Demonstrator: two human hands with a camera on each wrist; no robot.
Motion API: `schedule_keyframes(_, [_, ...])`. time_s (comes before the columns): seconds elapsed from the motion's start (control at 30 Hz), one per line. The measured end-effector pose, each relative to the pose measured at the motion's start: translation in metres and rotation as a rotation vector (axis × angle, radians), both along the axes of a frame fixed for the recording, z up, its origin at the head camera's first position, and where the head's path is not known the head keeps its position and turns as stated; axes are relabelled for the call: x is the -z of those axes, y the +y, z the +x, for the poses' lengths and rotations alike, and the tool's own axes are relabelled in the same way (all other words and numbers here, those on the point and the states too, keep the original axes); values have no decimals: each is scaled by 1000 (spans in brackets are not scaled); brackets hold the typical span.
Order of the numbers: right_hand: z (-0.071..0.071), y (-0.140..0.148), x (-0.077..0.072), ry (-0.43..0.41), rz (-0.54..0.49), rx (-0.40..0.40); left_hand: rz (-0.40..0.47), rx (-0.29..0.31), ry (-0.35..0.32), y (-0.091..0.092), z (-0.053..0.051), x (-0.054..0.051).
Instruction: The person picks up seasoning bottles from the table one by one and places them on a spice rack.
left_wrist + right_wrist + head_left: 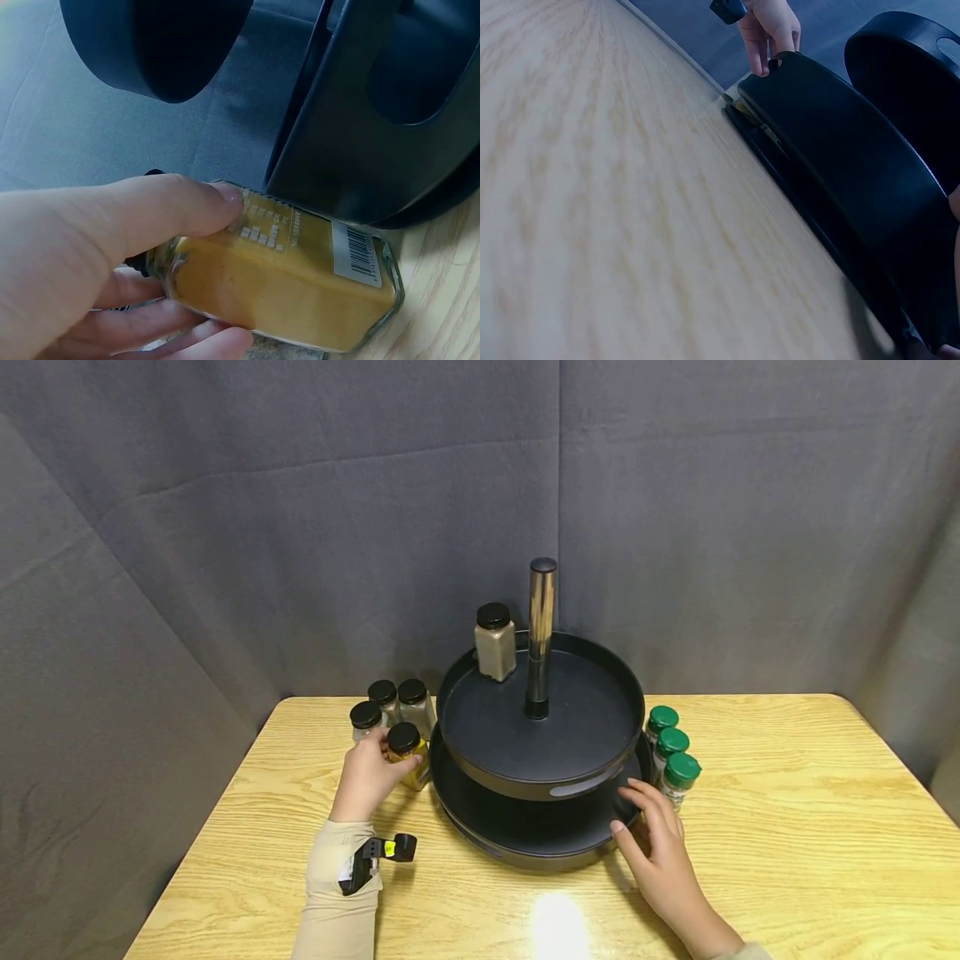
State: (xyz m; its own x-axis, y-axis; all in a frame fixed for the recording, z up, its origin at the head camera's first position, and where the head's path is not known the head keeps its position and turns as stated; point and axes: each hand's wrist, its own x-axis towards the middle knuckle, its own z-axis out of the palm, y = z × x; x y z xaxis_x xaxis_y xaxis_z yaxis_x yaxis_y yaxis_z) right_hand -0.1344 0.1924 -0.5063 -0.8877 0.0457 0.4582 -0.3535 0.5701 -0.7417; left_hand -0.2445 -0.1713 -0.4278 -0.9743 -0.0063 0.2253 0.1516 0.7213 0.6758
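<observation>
My left hand (369, 774) grips a glass spice jar of yellow powder (416, 774) with a black lid, standing left of a black two-tier round tray (517, 831). In the left wrist view, the thumb lies on one side of the spice jar (300, 277) and fingers on the other; its barcode label shows. My right hand (663, 860) is at the lower tier's front right rim, thumb and fingers apart, holding nothing; whether it touches the rim I cannot tell. On the upper tier (480, 739) stands a black-lidded jar of beige powder (496, 652).
Several black-lidded jars (414, 703) stand behind my left hand. Three green-capped jars (681, 772) line the tray's right side. A metal post (542, 618) rises from the upper tier. Behind the wooden table (787, 827) hangs a grey curtain (300, 568).
</observation>
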Motion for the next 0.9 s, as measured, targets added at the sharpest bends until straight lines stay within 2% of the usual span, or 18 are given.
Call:
schedule_keyframes(0.53, [1,-2,-2,-29,-10,-5,-13,-25,35,-1,0,-3])
schedule_keyframes(0.73, [1,-2,-2,-10,-4,-5,5,-65,79,-2,3,-8])
schedule_keyframes(0.9, [0,-2,-3,14,-11,-10,44,-68,118,-1,5,-14])
